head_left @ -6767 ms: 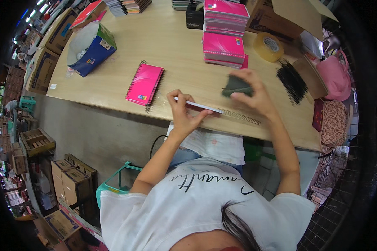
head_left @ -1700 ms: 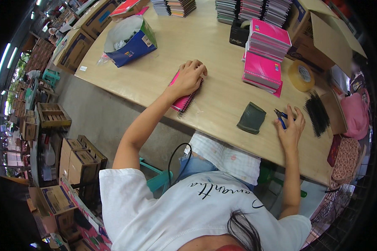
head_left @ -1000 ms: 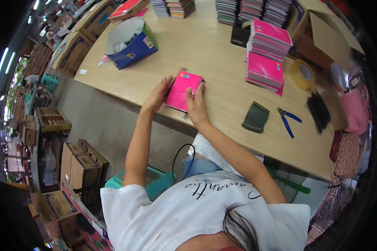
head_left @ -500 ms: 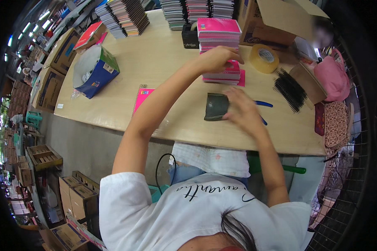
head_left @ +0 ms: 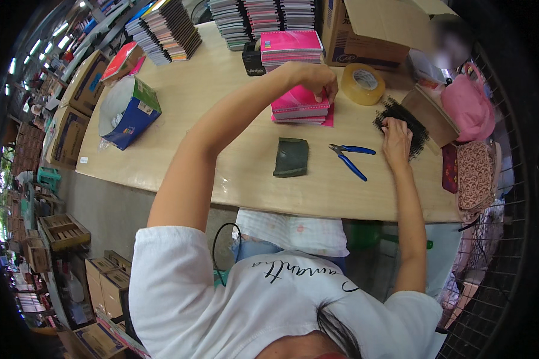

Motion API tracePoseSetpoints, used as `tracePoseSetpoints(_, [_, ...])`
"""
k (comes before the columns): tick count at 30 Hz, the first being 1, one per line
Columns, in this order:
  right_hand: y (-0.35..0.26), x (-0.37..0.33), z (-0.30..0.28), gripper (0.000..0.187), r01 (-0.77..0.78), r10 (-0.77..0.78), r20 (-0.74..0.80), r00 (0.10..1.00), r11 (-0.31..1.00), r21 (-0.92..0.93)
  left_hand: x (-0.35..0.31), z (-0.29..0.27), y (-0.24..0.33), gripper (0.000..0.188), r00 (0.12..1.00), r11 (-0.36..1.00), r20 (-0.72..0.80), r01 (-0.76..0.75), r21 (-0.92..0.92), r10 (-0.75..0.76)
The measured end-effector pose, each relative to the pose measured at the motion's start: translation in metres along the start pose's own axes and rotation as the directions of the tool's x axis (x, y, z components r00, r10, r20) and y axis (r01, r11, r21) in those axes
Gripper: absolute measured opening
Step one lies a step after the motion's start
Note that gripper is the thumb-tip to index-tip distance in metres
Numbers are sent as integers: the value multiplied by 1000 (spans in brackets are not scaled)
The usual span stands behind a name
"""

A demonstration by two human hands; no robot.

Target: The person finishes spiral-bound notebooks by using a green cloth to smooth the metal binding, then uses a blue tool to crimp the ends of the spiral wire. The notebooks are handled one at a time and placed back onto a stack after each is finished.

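My left hand [head_left: 317, 79] reaches far across the wooden table [head_left: 221, 173] and grips the top pink spiral notebook of a short stack [head_left: 296, 106]. My right hand [head_left: 395, 134] rests at the right side with its fingers closed on a pile of black spiral bindings [head_left: 412, 119]. Between the hands lie a dark green pad [head_left: 291, 157] and blue-handled pliers [head_left: 350, 158], both untouched. A roll of tan tape [head_left: 362, 84] sits just right of the pink stack.
A second pink stack [head_left: 290, 45], an open cardboard box [head_left: 365, 36] and rows of stacked notebooks [head_left: 167, 30] line the far edge. A blue and white box [head_left: 129, 110] stands at the left. Pink and patterned bags [head_left: 470, 107] hang at the right, and cartons cover the floor at the left.
My right hand has left the dark green pad and moved right onto the black spiral bindings. My left hand stays at the pink stack. The pad now lies alone.
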State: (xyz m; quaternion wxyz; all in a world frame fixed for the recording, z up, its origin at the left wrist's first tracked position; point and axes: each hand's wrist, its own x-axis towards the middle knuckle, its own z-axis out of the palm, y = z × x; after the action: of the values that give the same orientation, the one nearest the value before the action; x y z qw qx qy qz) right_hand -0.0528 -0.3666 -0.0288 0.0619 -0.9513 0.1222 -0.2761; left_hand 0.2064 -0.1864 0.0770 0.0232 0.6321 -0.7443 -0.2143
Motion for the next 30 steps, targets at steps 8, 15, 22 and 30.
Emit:
tracePoseSetpoints(8, [-1,9,-15,17,126,-128,33,991,990,71,15,-8,1,21,998,997,-18,57,53,-56])
tracePoseSetpoints(15, [-5,11,-32,20,95,-123,169,978,982,164,-51,-37,83,21,723,1000,-691,16,13,-3])
tracePoseSetpoints(22, [-62,-11,-75,24,-4,-129,234,964,869,494,-145,158,198,22,342,483,-517,-185,-856,-785])
tracePoseSetpoints(30, [-140,-60,-50,17,-168,-116,296,948,606,777,-145,250,201,22,-68,781,-794,143,-607,-604])
